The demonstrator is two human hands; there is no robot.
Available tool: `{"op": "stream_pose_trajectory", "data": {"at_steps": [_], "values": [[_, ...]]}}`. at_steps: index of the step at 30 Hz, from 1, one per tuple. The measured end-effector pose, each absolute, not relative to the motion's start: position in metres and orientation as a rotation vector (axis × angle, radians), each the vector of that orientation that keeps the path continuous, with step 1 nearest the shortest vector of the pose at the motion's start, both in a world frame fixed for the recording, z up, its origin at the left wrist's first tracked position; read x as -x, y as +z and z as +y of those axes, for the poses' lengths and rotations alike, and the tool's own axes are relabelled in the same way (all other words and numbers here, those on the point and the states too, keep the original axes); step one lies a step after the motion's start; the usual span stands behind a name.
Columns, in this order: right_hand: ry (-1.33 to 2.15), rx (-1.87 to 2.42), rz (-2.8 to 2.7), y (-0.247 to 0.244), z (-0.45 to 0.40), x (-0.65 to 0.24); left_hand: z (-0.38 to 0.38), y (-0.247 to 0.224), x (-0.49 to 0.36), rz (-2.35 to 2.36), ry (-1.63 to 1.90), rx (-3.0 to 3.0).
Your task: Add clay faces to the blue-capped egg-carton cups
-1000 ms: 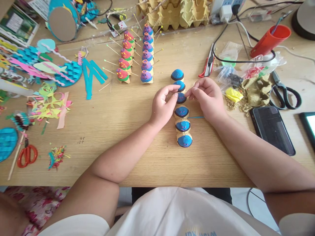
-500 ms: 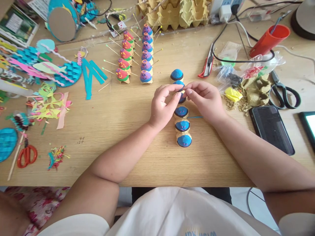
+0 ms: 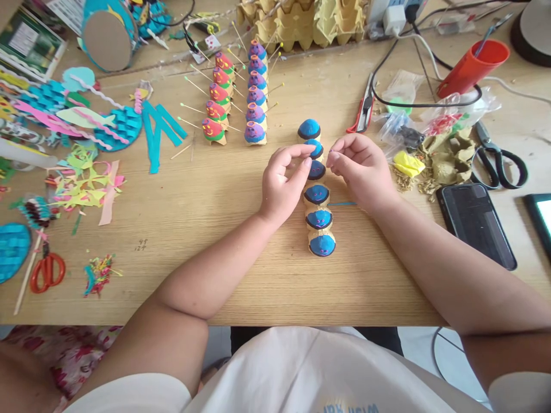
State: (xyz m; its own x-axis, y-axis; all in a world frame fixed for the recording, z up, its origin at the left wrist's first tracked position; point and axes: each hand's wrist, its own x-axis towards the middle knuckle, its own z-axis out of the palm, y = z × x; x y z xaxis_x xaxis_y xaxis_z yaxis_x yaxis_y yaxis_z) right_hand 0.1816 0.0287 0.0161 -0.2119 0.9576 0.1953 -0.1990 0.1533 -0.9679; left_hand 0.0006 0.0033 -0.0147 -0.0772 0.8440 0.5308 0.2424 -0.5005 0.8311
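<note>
A row of egg-carton cups point(image 3: 319, 219) capped with blue clay and edged in black runs front to back before me. Small pink faces show on the nearer caps; the farthest cap point(image 3: 309, 128) looks plain. My left hand point(image 3: 282, 180) is at the row's left side, thumb and forefinger apart, fingertips by the second and third caps from the back. To the right of the row, my right hand point(image 3: 361, 172) holds thumb and forefinger in a pinch. A tiny dark speck seems to show at its fingertips, too small to name. A thin blue stick point(image 3: 342, 203) lies beside the row.
Behind stand two finished rows, red-green caterpillars point(image 3: 218, 102) and purple-blue caterpillars point(image 3: 256, 97), with pins sticking out. A box cutter point(image 3: 364, 109), black scissors point(image 3: 499, 160), yellow clay point(image 3: 408, 164) and a phone point(image 3: 476, 226) lie right. Paper scraps point(image 3: 88, 183) and orange-handled scissors point(image 3: 47, 272) lie left.
My hands have moved apart from where their fingertips met over the row. The left fingers have spread a little, and the third cap from the back is more visible.
</note>
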Motion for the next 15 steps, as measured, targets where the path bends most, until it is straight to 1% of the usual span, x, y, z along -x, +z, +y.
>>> {"op": "stream_pose_trajectory", "data": {"at_steps": [6,15], "values": [[1.357,0.811,-1.303,0.019,0.027,-0.181,0.002,-0.012,-0.001,1.179,1.605,-1.750],[1.409,0.813,-1.363,0.026,0.021,-0.182,-0.003,0.001,-0.002,1.176,1.608,-1.996]]}}
